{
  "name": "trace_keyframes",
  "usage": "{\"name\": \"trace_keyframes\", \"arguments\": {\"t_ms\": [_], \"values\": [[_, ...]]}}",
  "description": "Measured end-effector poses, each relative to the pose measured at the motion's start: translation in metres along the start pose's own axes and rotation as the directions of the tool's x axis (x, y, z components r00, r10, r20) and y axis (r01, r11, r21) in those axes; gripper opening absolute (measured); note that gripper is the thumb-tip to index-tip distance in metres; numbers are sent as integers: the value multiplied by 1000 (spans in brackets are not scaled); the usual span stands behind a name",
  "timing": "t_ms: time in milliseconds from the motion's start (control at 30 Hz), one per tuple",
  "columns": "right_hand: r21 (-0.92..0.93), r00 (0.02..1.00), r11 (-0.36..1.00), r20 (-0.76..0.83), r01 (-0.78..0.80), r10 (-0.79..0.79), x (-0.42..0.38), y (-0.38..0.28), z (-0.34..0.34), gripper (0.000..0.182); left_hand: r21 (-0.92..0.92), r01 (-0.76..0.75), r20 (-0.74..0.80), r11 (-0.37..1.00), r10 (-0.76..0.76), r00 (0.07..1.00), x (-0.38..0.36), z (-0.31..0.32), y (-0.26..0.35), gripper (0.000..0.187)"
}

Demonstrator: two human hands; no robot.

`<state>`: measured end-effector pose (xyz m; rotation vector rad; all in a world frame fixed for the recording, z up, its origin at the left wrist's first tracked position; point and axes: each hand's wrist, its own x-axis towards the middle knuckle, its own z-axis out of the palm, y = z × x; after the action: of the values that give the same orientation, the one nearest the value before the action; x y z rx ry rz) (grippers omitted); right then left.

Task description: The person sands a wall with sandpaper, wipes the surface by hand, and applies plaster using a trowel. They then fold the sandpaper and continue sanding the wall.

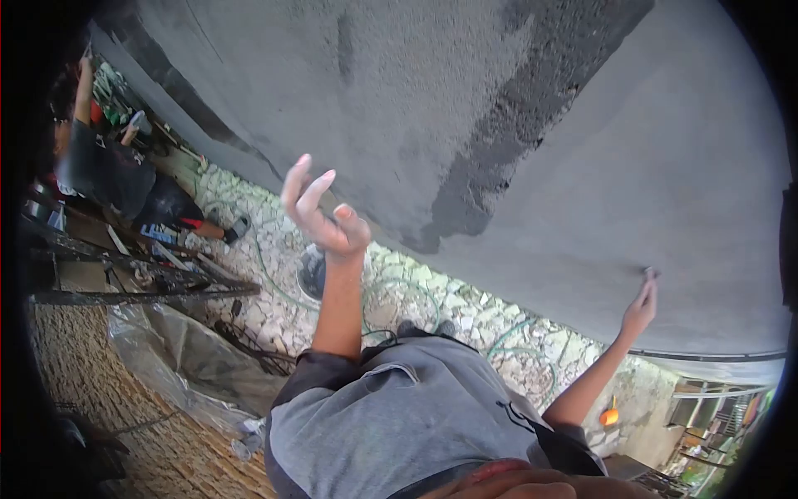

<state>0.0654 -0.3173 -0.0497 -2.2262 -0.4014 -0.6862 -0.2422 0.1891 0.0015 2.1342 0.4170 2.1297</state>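
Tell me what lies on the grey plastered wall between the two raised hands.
In the head view, a dark, wet-looking plaster streak runs down the grey wall between the left hand and right hand.

The left hand (320,212) hangs before the wall (432,100); the right hand (640,308) touches it; a bucket (312,274), perhaps, sits below.

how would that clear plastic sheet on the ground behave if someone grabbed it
The plastic sheet lies crumpled in soft folds over the stone ground, so it is probably floppy and light. It looks thin and see-through, so it would likely bunch up, and might tear or snag.
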Motion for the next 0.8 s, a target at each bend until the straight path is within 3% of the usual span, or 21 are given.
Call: {"name": "trace_keyframes", "arguments": {"t_ms": [33, 67, 100, 133, 167, 200, 233, 267, 300, 333, 367, 400, 433, 500, 767, 800], "values": [[17, 993, 998, 100, -63, 61, -23, 28, 6, 34, -11, -26, -15, 1000, 26, 1000, 25, 9, 1, 46], [28, 973, 992, 198, -125, 118, -50, 62, 15, 34, -9, -136, -192, 991, 131, 972, 50, 22, 3, 57], [-92, 938, 985, 305, -145, 167, -82, 91, 22, 36, 9, -235, -365, 972, 222, 904, 72, 35, 5, 68], [-189, 919, 972, 340, -140, 199, -120, 116, 33, 37, 1, -251, -383, 968, 232, 894, 94, 47, 9, 68], [-157, 865, 955, 406, -251, 294, -159, 123, 36, 37, 28, -310, -382, 950, 297, 875, 115, 59, 12, 72], [-191, 862, 948, 399, -256, 313, -213, 165, 49, 37, 57, -366, -380, 929, 359, 852, 132, 73, 13, 77], [-201, 761, 921, 520, -333, 388, -254, 171, 46, 38, 52, -376, -393, 925, 365, 844, 144, 91, 11, 77], [-191, 740, 898, 512, -397, 436, -326, 234, 64, 39, -24, -396, -388, 918, 356, 850, 158, 109, 10, 80], [-196, 601, 893, 679, -404, 421, -371, 250, 62, 35, -98, -414, -382, 905, 350, 855, 170, 124, 10, 84], [-207, 653, 933, 669, -295, 354, -455, 299, 78, 29, -96, -424, -392, 900, 358, 848, 178, 135, 8, 84], [-101, 265, 992, 961, 77, 77, -499, 312, 75, 28, -58, -380, -307, 923, 345, 887, 182, 146, 4, 84], [-325, -124, 707, 939, -628, 321, -493, 263, 57, 21, -14, -337, -222, 941, 326, 919, 184, 156, 1, 85], [-311, -113, 712, 943, -630, 311, -496, 257, 54, 21, -12, -349, -232, 937, 337, 913, 183, 167, -2, 85], [-285, -81, 671, 944, -684, 319, -502, 253, 50, 22, 47, -254, 39, 966, 253, 967, 178, 183, -6, 87], [-216, -16, 429, 906, -877, 423, -519, 263, 45, 30, 22, -229, 51, 973, 228, 972, 177, 186, -10, 85], [-120, 130, 781, 960, -613, 249, -501, 289, 72, 27, 34, -236, 50, 971, 234, 971, 177, 185, -11, 85]]}}
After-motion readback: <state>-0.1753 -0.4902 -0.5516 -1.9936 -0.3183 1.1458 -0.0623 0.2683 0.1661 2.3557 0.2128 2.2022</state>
